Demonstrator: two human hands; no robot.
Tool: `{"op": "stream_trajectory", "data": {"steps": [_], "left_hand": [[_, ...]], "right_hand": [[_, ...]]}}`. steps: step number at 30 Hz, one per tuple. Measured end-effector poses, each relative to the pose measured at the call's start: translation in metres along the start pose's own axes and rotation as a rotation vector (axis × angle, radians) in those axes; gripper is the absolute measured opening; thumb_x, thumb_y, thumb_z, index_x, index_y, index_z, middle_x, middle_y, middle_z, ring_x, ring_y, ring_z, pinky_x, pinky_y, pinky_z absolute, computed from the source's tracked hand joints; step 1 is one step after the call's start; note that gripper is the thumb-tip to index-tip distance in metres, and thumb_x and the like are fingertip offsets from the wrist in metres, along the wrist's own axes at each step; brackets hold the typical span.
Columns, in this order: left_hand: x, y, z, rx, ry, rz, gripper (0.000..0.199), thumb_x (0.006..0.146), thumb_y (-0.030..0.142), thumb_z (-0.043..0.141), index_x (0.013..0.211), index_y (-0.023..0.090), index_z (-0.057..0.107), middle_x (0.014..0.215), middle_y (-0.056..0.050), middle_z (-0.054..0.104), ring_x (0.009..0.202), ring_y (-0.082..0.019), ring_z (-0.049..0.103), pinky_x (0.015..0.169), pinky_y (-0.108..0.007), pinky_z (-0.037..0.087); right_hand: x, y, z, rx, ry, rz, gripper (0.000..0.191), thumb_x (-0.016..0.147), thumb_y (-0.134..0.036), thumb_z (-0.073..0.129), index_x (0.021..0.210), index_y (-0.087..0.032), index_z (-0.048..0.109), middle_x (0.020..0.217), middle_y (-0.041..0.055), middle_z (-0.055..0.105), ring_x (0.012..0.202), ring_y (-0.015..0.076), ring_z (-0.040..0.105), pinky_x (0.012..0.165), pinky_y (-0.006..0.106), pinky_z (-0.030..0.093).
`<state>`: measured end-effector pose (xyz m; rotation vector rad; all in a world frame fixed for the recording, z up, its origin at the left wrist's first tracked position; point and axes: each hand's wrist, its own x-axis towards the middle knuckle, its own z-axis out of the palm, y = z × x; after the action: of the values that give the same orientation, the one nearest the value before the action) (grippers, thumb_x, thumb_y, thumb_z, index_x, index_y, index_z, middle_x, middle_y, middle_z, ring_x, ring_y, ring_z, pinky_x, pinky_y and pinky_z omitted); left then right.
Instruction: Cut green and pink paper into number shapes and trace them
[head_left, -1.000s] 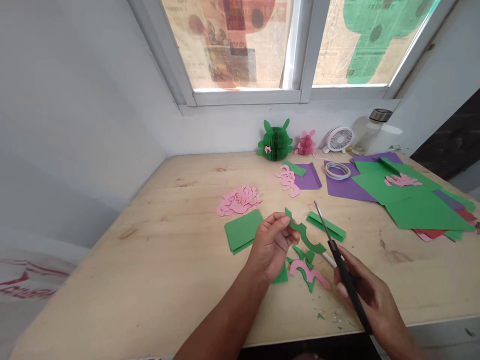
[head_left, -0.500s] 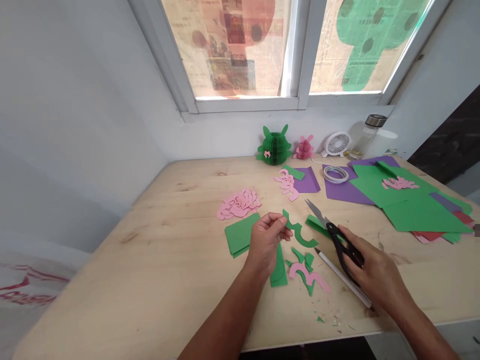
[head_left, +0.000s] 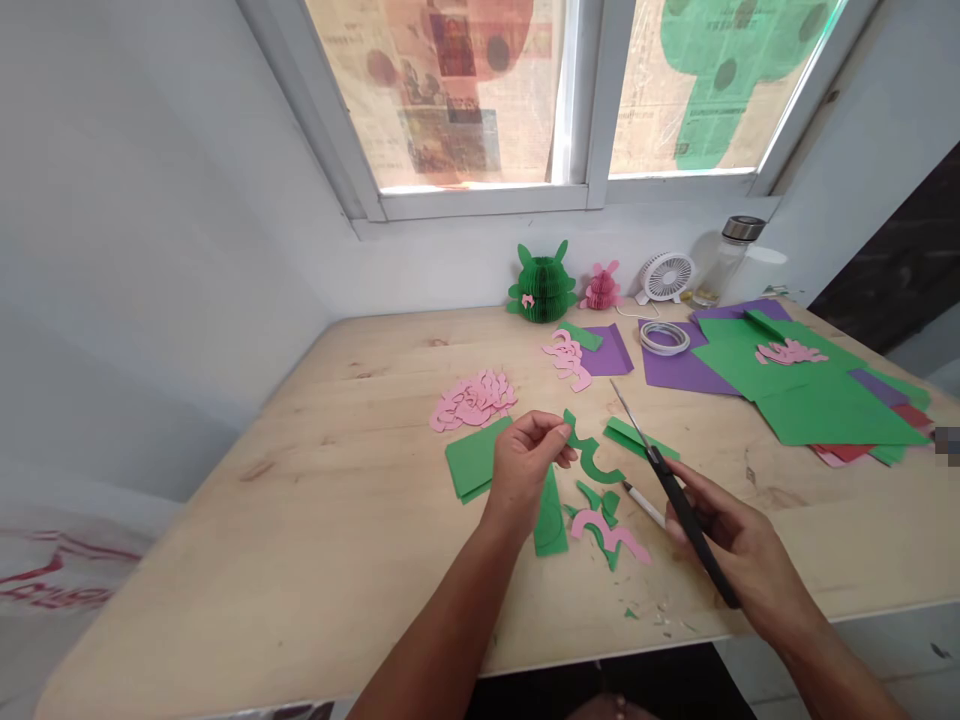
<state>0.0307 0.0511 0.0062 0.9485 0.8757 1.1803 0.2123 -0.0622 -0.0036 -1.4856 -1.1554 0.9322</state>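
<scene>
Pinched between the thumb and fingers of my left hand [head_left: 529, 462] is a wavy green paper cutout [head_left: 596, 466]. My right hand [head_left: 739, 535] holds black-handled scissors [head_left: 686, 515], turned edge-on, blades pointing up and left. Beneath the scissors lies a white pen [head_left: 643, 502], partly covered by them. A folded green strip [head_left: 637, 438] is just behind. Folded green paper [head_left: 474, 462] sits left of my left hand, and another green piece [head_left: 551, 520] lies partly under it. Green scraps [head_left: 609, 505] and a wavy pink cutout [head_left: 592, 522] rest below the held piece.
Pink cutouts [head_left: 476, 398] are piled at centre-left. Along the wall stand a green paper figure [head_left: 543, 288], a pink one [head_left: 601, 288], a white fan [head_left: 667, 277] and a glass bottle [head_left: 721, 268]. Tape rolls [head_left: 664, 338] and green sheets [head_left: 814, 405] lie at the right.
My right hand has rotated the scissors, so they now show edge-on instead of with their handle loops facing the camera. The view has shifted slightly; my left hand still pinches the green cutout.
</scene>
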Motion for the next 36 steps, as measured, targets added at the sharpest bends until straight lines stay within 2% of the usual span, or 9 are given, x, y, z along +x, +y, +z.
{"op": "stream_trajectory", "data": {"steps": [3, 6, 11, 15, 21, 25, 32, 36], "left_hand": [[-0.006, 0.008, 0.002, 0.074, -0.069, 0.0, 0.011, 0.067, 0.025, 0.069, 0.066, 0.016, 0.062, 0.049, 0.002, 0.059, 0.047, -0.01, 0.056, 0.052, -0.023, 0.044], [-0.013, 0.015, 0.004, 0.13, -0.12, -0.021, 0.01, 0.068, 0.024, 0.068, 0.064, 0.016, 0.062, 0.049, 0.002, 0.058, 0.047, -0.01, 0.055, 0.051, -0.023, 0.044], [-0.024, 0.014, 0.007, 0.155, -0.111, -0.047, 0.01, 0.07, 0.023, 0.067, 0.065, 0.016, 0.061, 0.049, 0.002, 0.059, 0.047, -0.009, 0.054, 0.051, -0.021, 0.043], [-0.03, 0.009, 0.006, 0.13, -0.127, -0.094, 0.012, 0.071, 0.024, 0.068, 0.066, 0.016, 0.061, 0.049, 0.002, 0.059, 0.047, -0.01, 0.054, 0.05, -0.021, 0.043], [-0.037, 0.002, 0.003, 0.036, -0.161, -0.185, 0.016, 0.069, 0.027, 0.072, 0.069, 0.016, 0.061, 0.052, 0.002, 0.059, 0.046, -0.01, 0.054, 0.048, -0.022, 0.042], [-0.042, 0.0, 0.003, 0.011, -0.149, -0.22, 0.017, 0.068, 0.027, 0.074, 0.071, 0.016, 0.061, 0.053, 0.002, 0.058, 0.046, -0.009, 0.052, 0.049, -0.022, 0.042], [-0.053, -0.004, 0.002, 0.003, -0.152, -0.29, 0.018, 0.068, 0.029, 0.072, 0.068, 0.015, 0.061, 0.056, 0.001, 0.06, 0.048, -0.008, 0.05, 0.049, -0.021, 0.041], [-0.058, -0.004, 0.002, 0.045, -0.201, -0.324, 0.023, 0.069, 0.032, 0.072, 0.062, 0.015, 0.057, 0.054, 0.0, 0.059, 0.047, -0.008, 0.051, 0.048, -0.021, 0.04]], "right_hand": [[0.003, -0.003, 0.008, 0.089, 0.071, -0.001, 0.058, 0.07, -0.036, 0.077, 0.124, -0.021, 0.064, 0.07, 0.0009, 0.067, 0.066, 0.0159, 0.065, 0.066, 0.026, 0.056], [0.005, -0.006, 0.017, 0.185, 0.103, 0.027, 0.059, 0.068, -0.032, 0.079, 0.124, -0.022, 0.063, 0.076, 0.0014, 0.068, 0.071, 0.015, 0.065, 0.067, 0.024, 0.055], [-0.002, -0.005, 0.034, 0.325, 0.054, 0.072, 0.062, 0.067, -0.028, 0.08, 0.125, -0.022, 0.061, 0.08, 0.0015, 0.07, 0.074, 0.0139, 0.064, 0.068, 0.023, 0.053], [-0.009, -0.002, 0.042, 0.376, 0.039, 0.077, 0.065, 0.061, -0.021, 0.083, 0.123, -0.021, 0.062, 0.073, -0.002, 0.066, 0.067, 0.011, 0.06, 0.064, 0.021, 0.051], [-0.016, -0.001, 0.047, 0.445, 0.074, 0.113, 0.058, 0.068, -0.022, 0.078, 0.123, -0.021, 0.06, 0.062, -0.0061, 0.057, 0.049, 0.0051, 0.047, 0.043, 0.016, 0.036], [-0.017, -0.002, 0.049, 0.438, 0.075, 0.114, 0.057, 0.068, -0.025, 0.077, 0.122, -0.02, 0.06, 0.062, -0.0056, 0.057, 0.045, 0.0033, 0.04, 0.039, 0.016, 0.028], [-0.019, -0.008, 0.052, 0.386, 0.122, 0.08, 0.059, 0.062, -0.027, 0.08, 0.117, -0.017, 0.062, 0.06, -0.0057, 0.055, 0.044, 0.0044, 0.04, 0.039, 0.018, 0.029], [-0.019, -0.007, 0.052, 0.347, 0.123, 0.039, 0.057, 0.062, -0.026, 0.08, 0.116, -0.017, 0.063, 0.063, -0.0042, 0.058, 0.052, 0.008, 0.049, 0.049, 0.021, 0.041]]}}
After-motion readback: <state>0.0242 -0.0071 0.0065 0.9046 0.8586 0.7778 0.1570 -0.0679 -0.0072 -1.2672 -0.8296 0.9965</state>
